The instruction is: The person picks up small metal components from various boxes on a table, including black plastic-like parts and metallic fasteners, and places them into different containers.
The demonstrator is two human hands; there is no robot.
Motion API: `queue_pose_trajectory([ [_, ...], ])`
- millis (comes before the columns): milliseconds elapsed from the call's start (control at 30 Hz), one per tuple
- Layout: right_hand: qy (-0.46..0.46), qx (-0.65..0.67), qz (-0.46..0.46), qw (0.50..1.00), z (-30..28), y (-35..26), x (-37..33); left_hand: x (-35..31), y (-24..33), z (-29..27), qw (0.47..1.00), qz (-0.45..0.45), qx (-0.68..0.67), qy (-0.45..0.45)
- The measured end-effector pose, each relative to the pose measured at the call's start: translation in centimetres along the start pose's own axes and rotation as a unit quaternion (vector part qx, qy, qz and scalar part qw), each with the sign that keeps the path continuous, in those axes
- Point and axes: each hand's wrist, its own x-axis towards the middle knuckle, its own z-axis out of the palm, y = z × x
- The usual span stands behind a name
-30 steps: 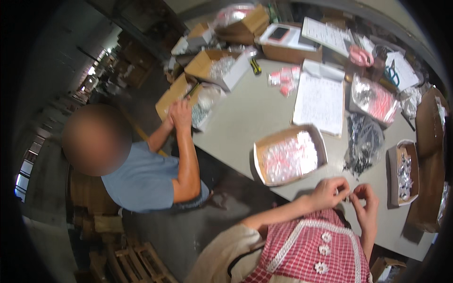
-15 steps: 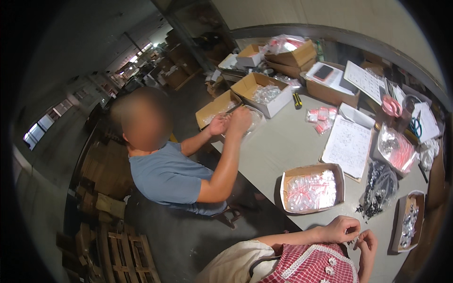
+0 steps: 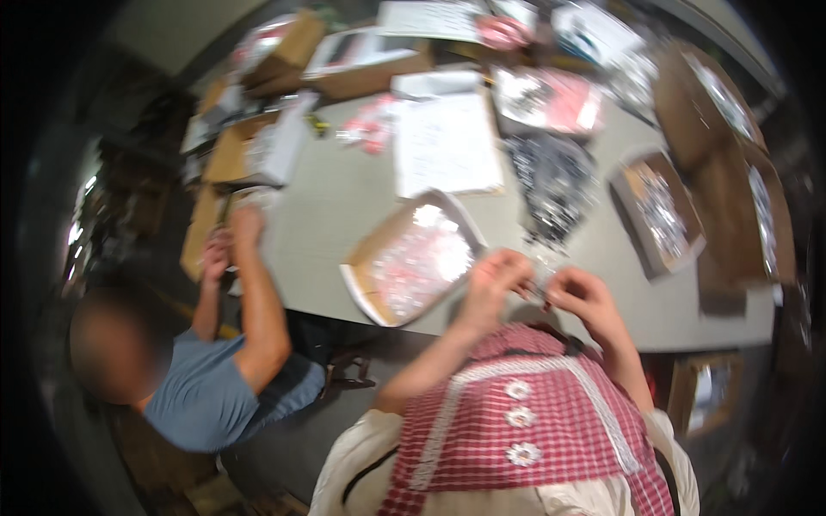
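My left hand (image 3: 497,288) and my right hand (image 3: 587,297) are close together over the table's near edge. The left fingers are pinched on what looks like a small clear plastic bag (image 3: 543,268), blurred by motion. My right thumb and forefinger are also pinched at its side; what lies between them is too small and smeared to tell. Just beyond is a clear bag of small black parts (image 3: 551,185), some spilled at its mouth. Left of my hands stands a shallow cardboard box (image 3: 366,279) of small clear packets with red marks.
At the left, a co-worker (image 3: 232,378) reaches into cardboard boxes (image 3: 231,155). A paper sheet (image 3: 443,138) lies mid-table, with red-and-clear packets (image 3: 370,125) beside it. On the right stand a small box of metal parts (image 3: 632,185) and taller cartons (image 3: 723,172). Pink-handled scissors (image 3: 503,33) are at the back.
My view has swung right and down, so the table and co-worker sit further left. My hands remain close together, and a clear bag now shows between them.
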Motion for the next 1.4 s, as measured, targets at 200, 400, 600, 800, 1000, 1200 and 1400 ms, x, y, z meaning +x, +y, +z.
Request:
queue_pose_trajectory([
  [200,0.018,0.072,0.000,0.997,-1.2,-0.5,-2.2,0.0,0.0,2.5,0.998,-0.052,-0.026,-0.008],
  [400,-0.005,0.088,0.000,0.996,-0.2,0.5,-2.0,-0.5,0.0,1.9,0.998,-0.064,-0.027,-0.005],
  [600,0.097,0.075,-0.033,0.992,-0.5,0.5,-1.8,0.2,1.6,1.6,0.994,-0.070,0.076,0.023],
  [800,0.343,0.218,-0.184,0.895,-6.6,-2.3,-1.8,2.9,1.8,-4.9,0.844,0.209,0.430,0.243],
  [1000,0.156,0.112,-0.012,0.981,-3.8,2.2,-0.4,3.7,0.5,-10.0,0.681,0.027,0.718,0.141],
  [1200,0.121,0.069,-0.007,0.990,-2.0,2.1,0.5,3.1,1.5,-10.7,0.790,0.142,0.564,0.192],
  [1400,0.070,-0.015,-0.024,0.997,-2.1,2.4,2.0,2.1,3.6,-9.4,0.830,0.187,0.471,0.233],
])
